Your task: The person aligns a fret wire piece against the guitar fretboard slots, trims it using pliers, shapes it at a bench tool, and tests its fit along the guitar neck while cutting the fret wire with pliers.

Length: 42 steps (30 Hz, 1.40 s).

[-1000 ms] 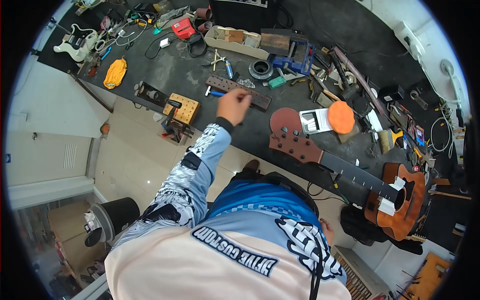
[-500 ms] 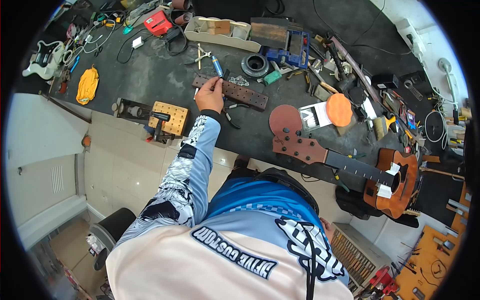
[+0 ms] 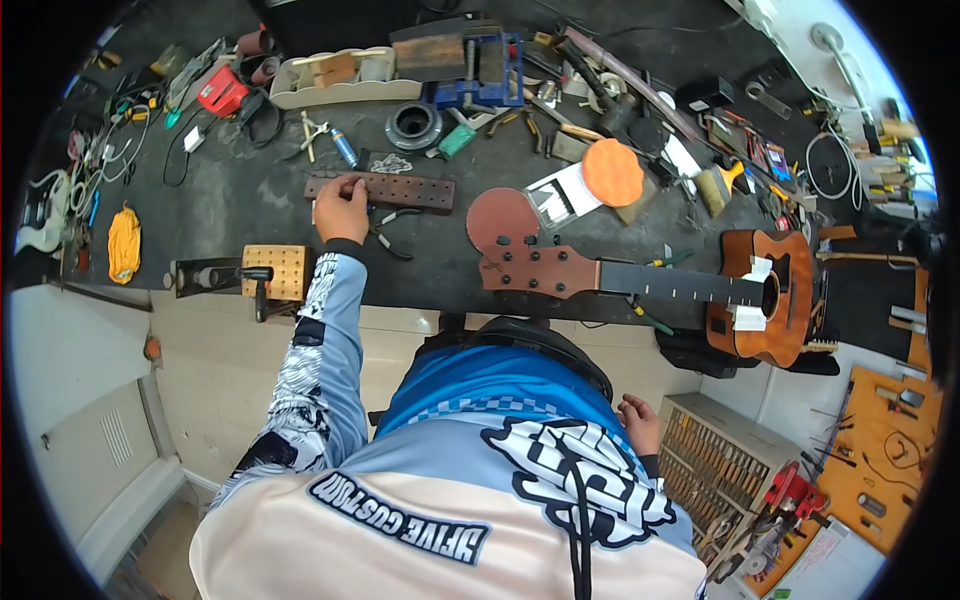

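Observation:
My left hand (image 3: 342,212) is at a long dark wooden block (image 3: 415,190) with rows of holes, near its left end. Thumb and fingers are pinched together over the block; whatever is between them is too small to make out. Just behind the block lie a blue tube (image 3: 344,148) and a small clear bag (image 3: 391,165). Black-handled pliers (image 3: 392,235) rest in front of it. My right hand (image 3: 640,420) hangs low beside my body, away from the bench, fingers loosely bent and apart, with nothing visible in it.
An acoustic guitar (image 3: 752,347) lies with its neck along the bench's front edge. Nearby are a reddish round disc (image 3: 500,215) and an orange pad (image 3: 612,172). A yellow peg block (image 3: 278,272) stands left of my arm. Tools and a blue vise (image 3: 490,75) fill the back.
The view has swung, so the bench things appear farther left. My left fingertips have come down from the block's back edge onto its top. More of my right hand shows.

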Motion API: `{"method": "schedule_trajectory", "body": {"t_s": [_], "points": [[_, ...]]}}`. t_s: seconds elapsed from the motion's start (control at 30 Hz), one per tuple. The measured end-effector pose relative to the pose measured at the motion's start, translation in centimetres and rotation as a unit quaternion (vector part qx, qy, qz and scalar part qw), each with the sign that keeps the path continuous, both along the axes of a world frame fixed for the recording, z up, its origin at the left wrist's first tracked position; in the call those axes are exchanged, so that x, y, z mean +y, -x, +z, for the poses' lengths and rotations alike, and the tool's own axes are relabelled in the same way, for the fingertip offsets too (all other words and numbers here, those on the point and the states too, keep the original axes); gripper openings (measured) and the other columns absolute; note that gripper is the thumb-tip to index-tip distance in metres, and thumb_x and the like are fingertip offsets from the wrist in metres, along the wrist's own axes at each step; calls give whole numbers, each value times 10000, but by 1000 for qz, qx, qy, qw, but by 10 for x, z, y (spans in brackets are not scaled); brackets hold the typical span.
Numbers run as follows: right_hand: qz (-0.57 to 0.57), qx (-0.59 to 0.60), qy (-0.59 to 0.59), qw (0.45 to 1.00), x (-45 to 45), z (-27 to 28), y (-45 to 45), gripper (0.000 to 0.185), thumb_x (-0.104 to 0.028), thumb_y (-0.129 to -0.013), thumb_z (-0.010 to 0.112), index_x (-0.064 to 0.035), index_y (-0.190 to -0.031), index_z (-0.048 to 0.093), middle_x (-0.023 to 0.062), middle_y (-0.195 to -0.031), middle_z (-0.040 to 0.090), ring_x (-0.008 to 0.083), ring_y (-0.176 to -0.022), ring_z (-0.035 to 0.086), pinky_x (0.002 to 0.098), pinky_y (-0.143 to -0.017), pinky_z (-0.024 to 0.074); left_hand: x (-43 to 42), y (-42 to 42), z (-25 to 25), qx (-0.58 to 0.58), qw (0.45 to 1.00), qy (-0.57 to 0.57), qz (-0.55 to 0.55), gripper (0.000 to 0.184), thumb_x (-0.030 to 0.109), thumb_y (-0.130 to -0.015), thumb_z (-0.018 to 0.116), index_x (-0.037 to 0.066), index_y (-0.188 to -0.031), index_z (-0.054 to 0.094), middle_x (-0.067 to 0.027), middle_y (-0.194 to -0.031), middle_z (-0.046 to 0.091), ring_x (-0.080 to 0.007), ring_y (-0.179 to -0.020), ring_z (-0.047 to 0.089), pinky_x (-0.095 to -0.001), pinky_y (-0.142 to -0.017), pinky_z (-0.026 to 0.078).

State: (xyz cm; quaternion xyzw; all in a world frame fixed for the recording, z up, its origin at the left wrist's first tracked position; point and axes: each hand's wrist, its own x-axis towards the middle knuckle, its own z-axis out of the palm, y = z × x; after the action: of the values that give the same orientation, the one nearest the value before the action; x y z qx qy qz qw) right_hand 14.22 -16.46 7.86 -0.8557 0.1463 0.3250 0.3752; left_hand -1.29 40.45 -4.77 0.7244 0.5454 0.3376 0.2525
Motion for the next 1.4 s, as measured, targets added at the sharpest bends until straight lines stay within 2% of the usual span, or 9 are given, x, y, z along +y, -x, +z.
{"method": "schedule_trajectory", "body": {"t_s": [0.17,0.3,0.37,0.47,0.7,0.77,1.1,1.13,1.4], "points": [[19,-37,-6,999,-2,5,-16,280,-171,-906,642,-23,-1144,645,31,-929,672,115,-763,643,239,-613,471,-41,-12,51,-23,999,-40,26,283,127,-814,719,18,-1066,654,-95,-810,634,-260,-767,617,-393,-712,492],[-5,-13,-5,1000,-28,-18,-30,261,-141,-890,642,2,-1108,659,54,-894,684,125,-732,646,245,-624,487,-100,-73,82,-71,966,-30,-245,154,148,-843,681,47,-959,683,-111,-876,637,-290,-800,615,-414,-722,494],[5,-8,-8,1000,-47,-36,-38,260,-132,-886,642,12,-1102,660,63,-887,686,132,-727,647,252,-636,500,-115,-114,81,62,912,-71,-399,148,186,-834,676,58,-904,699,-118,-911,655,-302,-891,622,-435,-773,494],[17,3,-1,1000,-82,-62,-56,268,-145,-895,638,-4,-1122,654,51,-890,679,128,-721,648,249,-602,492,-135,-175,72,215,860,-38,-462,160,193,-853,641,69,-918,719,-115,-935,663,-331,-945,617,-452,-834,493],[-68,19,8,997,-166,-89,-93,277,-164,-898,619,-42,-1145,650,15,-877,662,119,-704,637,234,-542,453,-143,-236,59,449,818,67,-354,170,245,-820,721,131,-938,766,-131,-969,722,-312,-932,689,-417,-839,538],[-85,34,1,996,-186,-97,-101,275,-159,-893,618,-45,-1141,652,11,-873,657,118,-699,631,235,-541,448,-148,-244,72,476,813,94,-323,259,251,-824,739,60,-998,729,-177,-1062,705,-325,-1019,676,-418,-889,529],[-73,42,-26,996,-218,-95,-162,305,-165,-885,621,-37,-1160,642,18,-891,653,119,-721,628,230,-548,443,-142,-248,60,479,837,134,-227,200,261,-813,752,139,-971,766,-117,-1035,718,-300,-984,679,-399,-880,528],[-72,37,-29,996,-221,-94,-167,303,-150,-886,627,-5,-1151,642,55,-930,663,139,-743,633,252,-623,484,-145,-248,62,481,837,136,-225,200,261,-813,752,139,-971,766,-117,-1035,718,-300,-984,679,-399,-880,528],[-83,30,-15,996,-231,-90,-177,297,-130,-892,623,33,-1140,641,103,-991,671,164,-784,641,278,-714,533,-151,-251,56,563,779,64,-268,322,239,-834,694,39,-1087,695,-182,-1116,687,-311,-1062,660,-404,-922,522]]}}
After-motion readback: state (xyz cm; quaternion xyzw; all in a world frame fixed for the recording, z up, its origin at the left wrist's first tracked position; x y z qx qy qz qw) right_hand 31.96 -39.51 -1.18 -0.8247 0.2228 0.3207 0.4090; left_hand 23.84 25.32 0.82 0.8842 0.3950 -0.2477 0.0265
